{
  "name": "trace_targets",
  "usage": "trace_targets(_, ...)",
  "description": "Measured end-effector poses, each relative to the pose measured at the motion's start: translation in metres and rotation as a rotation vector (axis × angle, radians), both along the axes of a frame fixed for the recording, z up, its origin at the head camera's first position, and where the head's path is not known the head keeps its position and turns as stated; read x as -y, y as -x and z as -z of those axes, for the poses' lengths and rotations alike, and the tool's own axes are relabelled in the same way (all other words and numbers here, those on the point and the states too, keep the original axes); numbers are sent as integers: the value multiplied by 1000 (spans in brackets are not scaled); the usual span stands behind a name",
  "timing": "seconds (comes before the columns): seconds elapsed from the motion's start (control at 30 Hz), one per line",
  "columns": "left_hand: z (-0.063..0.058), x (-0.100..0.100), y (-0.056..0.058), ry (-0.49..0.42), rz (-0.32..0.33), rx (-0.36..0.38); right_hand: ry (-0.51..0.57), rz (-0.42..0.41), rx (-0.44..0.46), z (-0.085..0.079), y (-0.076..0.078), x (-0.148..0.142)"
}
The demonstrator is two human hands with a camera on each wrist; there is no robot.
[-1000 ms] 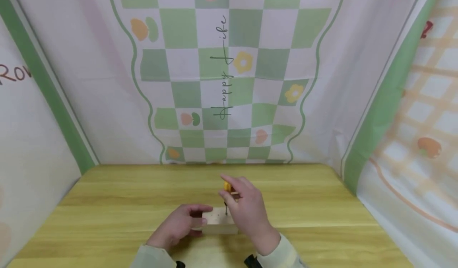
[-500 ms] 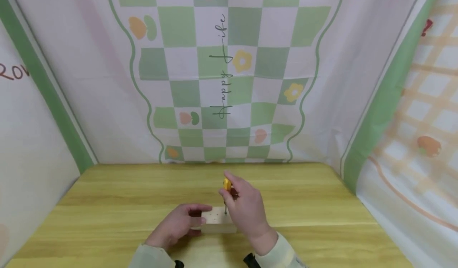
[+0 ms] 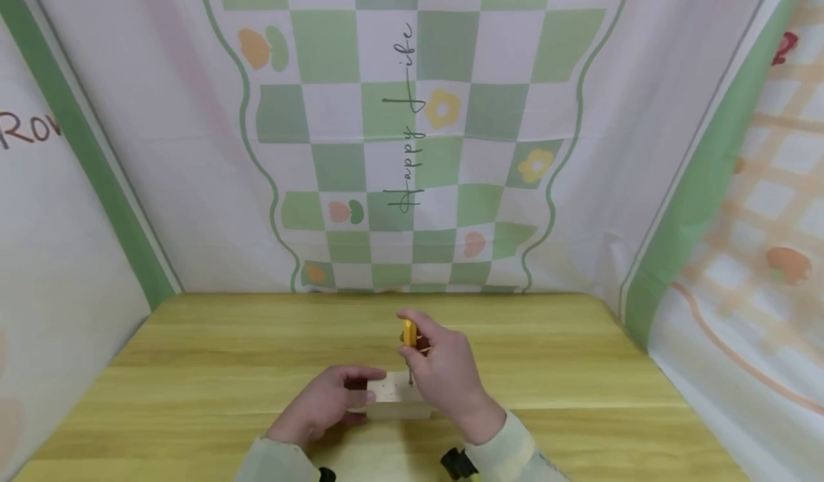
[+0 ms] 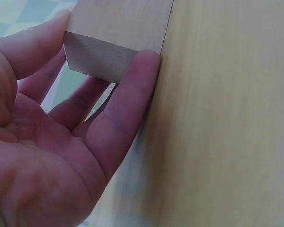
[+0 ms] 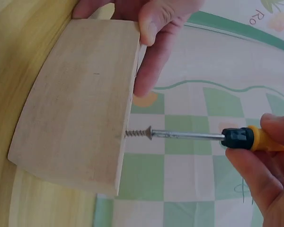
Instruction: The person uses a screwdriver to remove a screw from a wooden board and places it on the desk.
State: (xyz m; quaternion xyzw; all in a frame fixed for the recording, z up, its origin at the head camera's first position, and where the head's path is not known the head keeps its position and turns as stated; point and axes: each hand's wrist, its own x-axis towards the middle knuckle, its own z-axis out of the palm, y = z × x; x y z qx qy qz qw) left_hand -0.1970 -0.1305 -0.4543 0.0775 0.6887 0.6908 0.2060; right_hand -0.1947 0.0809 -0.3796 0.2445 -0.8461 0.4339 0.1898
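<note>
A pale wooden block (image 3: 399, 410) rests on the table, with small dark holes in its top face. My left hand (image 3: 322, 402) grips its left end, thumb and fingers spread around the edges; in the left wrist view the fingertips press the block's end (image 4: 97, 54). My right hand (image 3: 450, 382) holds a screwdriver (image 3: 409, 333) upright by its yellow and black handle, the index finger over the top. In the right wrist view the screwdriver's metal shaft (image 5: 187, 135) meets the head of a screw (image 5: 138, 133). The screw's tip is in the block, with much of its thread exposed.
The wood-grain table (image 3: 225, 346) extends around both hands. Behind it hangs a checked green and white cloth (image 3: 386, 153), and patterned cloths (image 3: 772, 203) enclose the sides. Dark wrist straps (image 3: 455, 462) show near the sleeves.
My right fingers have shifted on the screwdriver handle, and more of its yellow side shows. The left hand and the block keep their places; the head view has moved slightly.
</note>
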Motion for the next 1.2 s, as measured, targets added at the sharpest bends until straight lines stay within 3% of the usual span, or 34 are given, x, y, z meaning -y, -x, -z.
trace_targets(0.1, 0, 0, 0, 0, -3, -4, 6, -46, 0, 0, 4, -3)
trace_targets(0.23, -1, 0, -1, 6, -7, -5, 6, -169, -7, 1, 11, -9)
trace_targets(0.4, -4, 0, -2, 12, -8, -9, 24, -303, 53, 0, 19, -15)
trace_targets(0.5, -5, 0, -3, 19, -10, -5, 27, -273, 40, 1, 20, -14)
trace_targets(0.7, -5, -2, -3, 33, -23, -4, -83, -25, -124, -4, 5, -5)
trace_targets(0.8, -5, -1, -4, 35, -25, -1, -83, 21, -109, -8, -2, -4)
trace_targets(1.03, -5, 0, -4, 13, -16, 3, -88, -6, -57, -13, -5, -7)
trace_targets(1.2, -4, -3, -3, 27, -21, -16, -133, -129, -26, -15, 5, -17)
